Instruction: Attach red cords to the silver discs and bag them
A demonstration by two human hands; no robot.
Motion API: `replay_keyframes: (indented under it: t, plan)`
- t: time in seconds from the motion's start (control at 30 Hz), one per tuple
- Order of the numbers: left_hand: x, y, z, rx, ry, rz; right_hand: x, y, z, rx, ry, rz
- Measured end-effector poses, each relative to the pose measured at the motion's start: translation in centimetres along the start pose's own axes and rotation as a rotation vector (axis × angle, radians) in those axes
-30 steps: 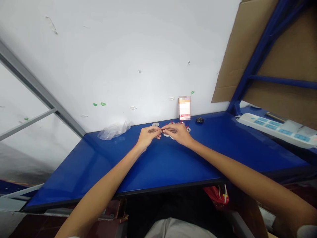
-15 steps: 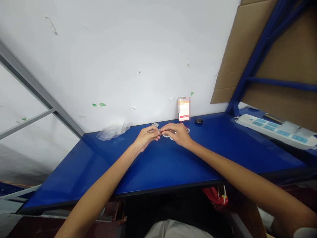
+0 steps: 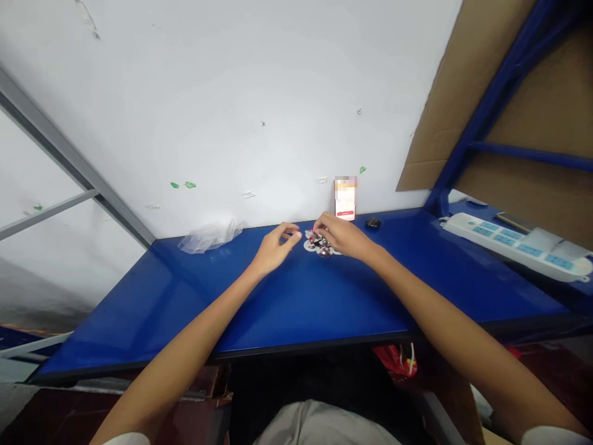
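Change vs half a second ago: hands have split. They met over a small piece; now there's a clear gap between left hand (image 3: 274, 249) and right hand (image 3: 345, 238). Cluster of small shiny and red parts (image 3: 324, 252), mostly covered by the right hand before, now shows in that gap.

Left: thumb and forefinger slightly spread, tips near each other, nothing visible between them. Hand sits just left of the cluster, not touching it.

Right: fingers bent down over the far side of the cluster, tips at the red bits. Can't tell if they're pinching a part or only touching; too small. The palm side hides the cluster's right end.

Cluster lies on the blue worktop (image 3: 296, 309), toward the wall, with pale round discs (image 3: 307, 246) showing at its edges. Lit phone (image 3: 345, 201) stands upright against the wall just behind the right hand. Small black object (image 3: 373, 223) to its right. Clear plastic bag (image 3: 210, 236) well left of the left hand.
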State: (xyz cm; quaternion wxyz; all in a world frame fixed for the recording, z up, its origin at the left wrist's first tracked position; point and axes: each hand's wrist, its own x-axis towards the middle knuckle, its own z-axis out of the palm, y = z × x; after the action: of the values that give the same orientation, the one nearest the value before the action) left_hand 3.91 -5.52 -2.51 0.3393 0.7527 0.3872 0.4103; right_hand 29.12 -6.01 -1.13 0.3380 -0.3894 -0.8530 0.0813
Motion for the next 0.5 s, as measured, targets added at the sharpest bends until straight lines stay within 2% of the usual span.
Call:
replay_keyframes:
  t: [0.1,0.17,0.27,0.4,0.5]
  plan:
    - [-0.4,0.4,0.4,0.147,-0.01,0.163,-0.1,-0.4,0.8,-0.022,-0.064,-0.035]
    - [-0.6,0.4,0.7,0.181,-0.055,0.201,-0.1,-1.0,1.3,-0.042,-0.067,-0.064]
    - [-0.4,-0.1,0.6,0.109,-0.097,0.149,-0.1,-1.6,1.7,-0.084,-0.048,-0.097]
    - [-0.1,-0.5,0.3,-0.038,-0.125,0.098,-0.2,-1.4,1.2,-0.041,-0.036,-0.041]
    - [-0.3,-0.3,0.7,-0.104,-0.099,0.043,-0.2,-1.1,1.0,0.013,-0.056,-0.038]
